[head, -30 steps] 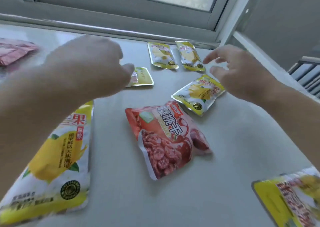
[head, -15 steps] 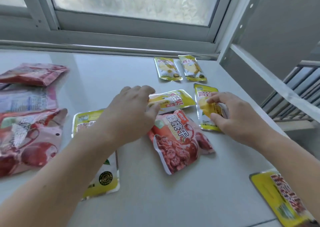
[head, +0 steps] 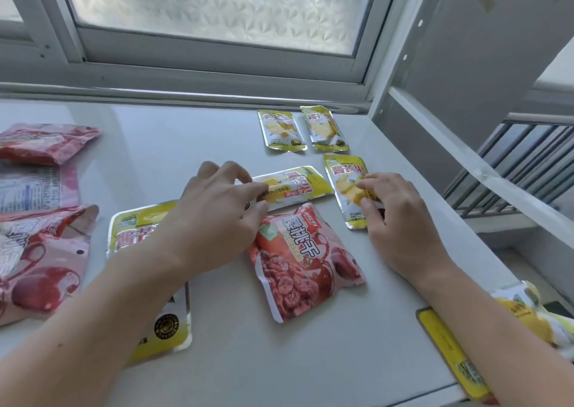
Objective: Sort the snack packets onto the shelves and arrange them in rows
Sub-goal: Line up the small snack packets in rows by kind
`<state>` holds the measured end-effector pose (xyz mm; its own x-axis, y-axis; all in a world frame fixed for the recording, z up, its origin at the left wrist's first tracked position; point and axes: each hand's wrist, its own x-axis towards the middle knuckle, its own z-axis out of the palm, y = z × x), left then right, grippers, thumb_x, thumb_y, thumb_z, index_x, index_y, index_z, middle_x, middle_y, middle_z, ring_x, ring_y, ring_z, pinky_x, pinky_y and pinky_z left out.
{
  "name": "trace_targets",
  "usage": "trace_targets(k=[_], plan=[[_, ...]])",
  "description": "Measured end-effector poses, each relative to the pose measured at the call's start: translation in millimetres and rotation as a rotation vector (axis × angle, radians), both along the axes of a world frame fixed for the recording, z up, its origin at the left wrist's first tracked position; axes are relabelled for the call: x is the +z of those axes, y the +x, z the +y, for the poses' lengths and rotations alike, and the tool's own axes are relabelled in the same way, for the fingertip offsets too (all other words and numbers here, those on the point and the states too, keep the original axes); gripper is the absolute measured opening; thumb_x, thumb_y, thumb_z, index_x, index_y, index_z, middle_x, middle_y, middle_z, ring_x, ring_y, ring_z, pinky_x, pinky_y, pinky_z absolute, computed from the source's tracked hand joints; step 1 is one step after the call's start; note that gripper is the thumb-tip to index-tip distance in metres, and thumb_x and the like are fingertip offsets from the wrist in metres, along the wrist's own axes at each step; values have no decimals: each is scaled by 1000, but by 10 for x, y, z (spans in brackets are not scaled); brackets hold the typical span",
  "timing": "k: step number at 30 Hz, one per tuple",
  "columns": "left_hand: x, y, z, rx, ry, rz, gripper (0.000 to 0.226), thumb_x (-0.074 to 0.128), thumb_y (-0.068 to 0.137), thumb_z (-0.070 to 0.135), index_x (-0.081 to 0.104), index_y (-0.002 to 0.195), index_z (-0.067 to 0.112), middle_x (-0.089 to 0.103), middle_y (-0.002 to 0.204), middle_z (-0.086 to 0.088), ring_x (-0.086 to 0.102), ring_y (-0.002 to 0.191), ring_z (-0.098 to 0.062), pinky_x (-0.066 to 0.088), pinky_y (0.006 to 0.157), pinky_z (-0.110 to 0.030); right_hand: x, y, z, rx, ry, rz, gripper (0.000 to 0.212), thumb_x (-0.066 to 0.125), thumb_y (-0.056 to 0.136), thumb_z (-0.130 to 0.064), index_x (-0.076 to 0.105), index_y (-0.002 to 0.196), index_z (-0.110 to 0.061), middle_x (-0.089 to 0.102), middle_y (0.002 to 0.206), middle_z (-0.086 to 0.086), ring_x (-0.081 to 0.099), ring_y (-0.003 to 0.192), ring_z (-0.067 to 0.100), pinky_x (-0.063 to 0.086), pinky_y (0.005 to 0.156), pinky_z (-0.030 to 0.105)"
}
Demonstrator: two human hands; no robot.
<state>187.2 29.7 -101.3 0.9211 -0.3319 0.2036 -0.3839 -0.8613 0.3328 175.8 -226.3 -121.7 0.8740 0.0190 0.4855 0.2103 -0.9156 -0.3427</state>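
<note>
two yellow mango packets near the shelf's (head: 217, 360) right edge: our left hand (head: 217, 217) pinches the sideways packet (head: 298, 186), our right hand (head: 400, 220) pinches the upright packet (head: 344, 173).

Yellow mango packets (head: 281, 130) lie flat — two in a row; red packet (head: 306, 260) nearer.

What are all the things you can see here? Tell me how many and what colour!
Small yellow mango snack packets: four, yellow and silver; two side by side at the back, two nearer under the fingers.
Large yellow mango packet: one, yellow; under the left forearm.
Red cherry snack packet: one, red; shelf middle, between the hands.
Red and pink packets: three, at the left edge.
Yellow packets: at least one, bottom right, partly hidden.
White shelf surface: one, white.
Frosted window: one, grey frame, behind.
Left hand: pinching the sideways small packet.
Right hand: pinching the upright small packet.
</note>
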Motion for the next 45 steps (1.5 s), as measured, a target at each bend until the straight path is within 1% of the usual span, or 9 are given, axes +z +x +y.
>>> trace_targets(k=[3,6,11,17,24,29,35,40,45], plan=[[7,9,-8,-15,-146,34,41,44,98,36,50,138,26,52,126,5,39,117,-12,31,92,-25,41,-8,37,-24,-35,-26,31,52,87,-23,65,115,-15,61,121,2,53,111,24,38,93,38],[11,17,1,-30,-161,7,33,48,96,33,60,125,24,57,123,8,43,111,-9,32,86,-23,141,62,167,10,-135,12,35,48,87,-34,61,119,-25,58,128,-6,45,118,16,24,90,30],[-9,23,6,-24,-149,3,34,47,96,39,64,121,25,50,134,9,43,120,-11,38,94,-28,267,217,541,141,-291,247,44,31,97,-51,49,134,-34,52,136,-12,27,125,12,11,100,35],[-36,53,93,147,9,35,41,30,98,46,49,133,39,27,136,2,19,128,-21,19,107,-41,315,-132,675,235,-369,283,58,16,88,-63,47,133,-42,53,116,-15,28,124,11,16,103,38],[-54,68,112,96,14,31,46,27,99,42,42,142,33,19,158,5,8,142,-16,12,112,-40,291,-389,743,149,-305,311,56,20,88,-60,48,131,-38,46,136,-23,21,125,5,9,96,31],[45,42,139,96,-3,-132,50,32,85,53,74,102,32,64,103,7,46,109,-16,24,95,-36,268,-135,760,-45,-352,372,53,15,96,-56,52,128,-36,23,150,-3,12,129,20,8,100,40],[8,-68,36,-197,-85,-106,39,43,85,52,72,107,39,56,102,13,43,102,-10,37,86,-29,331,272,897,-134,-204,330,44,30,99,-44,46,134,-22,42,132,7,35,123,27,24,102,45],[-44,-36,18,-294,-213,-5,34,43,83,31,68,104,24,61,101,11,53,97,-9,44,82,-31,300,-110,1008,161,-1,230,33,32,96,-42,61,96,-26,62,99,-2,55,97,18,45,88,43],[-54,-11,40,-329,-349,-9,28,49,81,17,73,95,19,69,99,10,61,93,-6,48,84,-26,322,-103,877,152,-79,323,39,32,101,-40,68,104,-24,60,121,-5,48,118,15,40,97,36]])
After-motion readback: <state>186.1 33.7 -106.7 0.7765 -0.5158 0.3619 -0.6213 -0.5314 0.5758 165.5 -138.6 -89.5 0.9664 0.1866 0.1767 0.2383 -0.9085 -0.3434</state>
